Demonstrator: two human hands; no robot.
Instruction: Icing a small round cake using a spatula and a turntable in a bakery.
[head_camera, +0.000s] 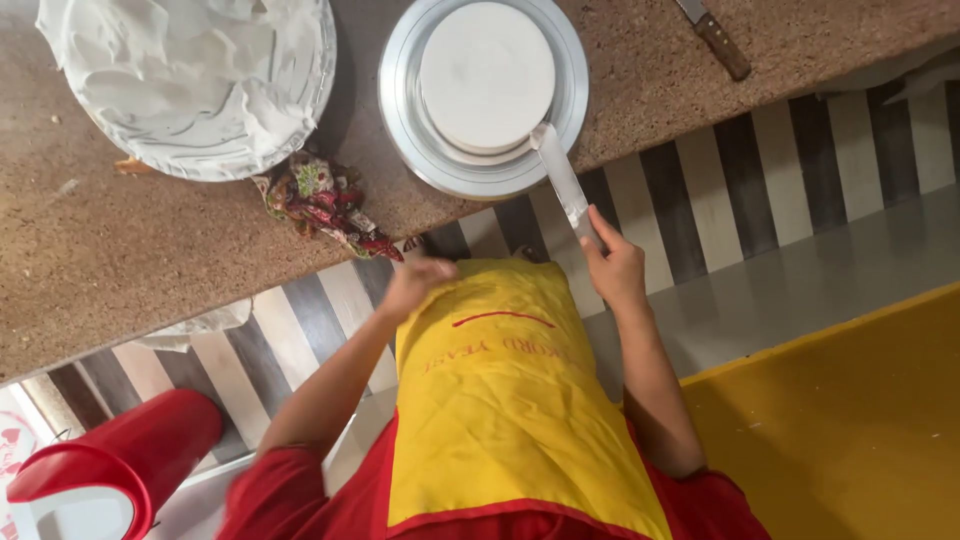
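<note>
While our right hand (615, 265) grips the handle of a long flat spatula (562, 180), fingers wrapped tight around it, the blade runs up toward eleven o'clock and its tip touches the side of the white iced cake (487, 75). That cake sits in the middle of a round metal turntable (400, 110), which stands on the speckled brown counter (150, 270) near its front edge. Our left hand (418, 280) hangs in front of the yellow apron (500, 400), just below the counter's edge; it is blurred, and we cannot tell whether its fingers are spread or curled, or whether they hold anything.

At ten o'clock from the turntable, well apart from it, sits a wide bowl of white cream (195, 80), the cream pulled into rough swirls. A crumpled patterned cloth (325, 200) lies on the counter between bowl and turntable, close to the bowl's near rim. At two o'clock from the cake, near the top edge of the view, a knife with a brown handle (718, 38) lies on the counter. A red and white bin (110, 470) stands at eight o'clock, beside our left arm.
</note>
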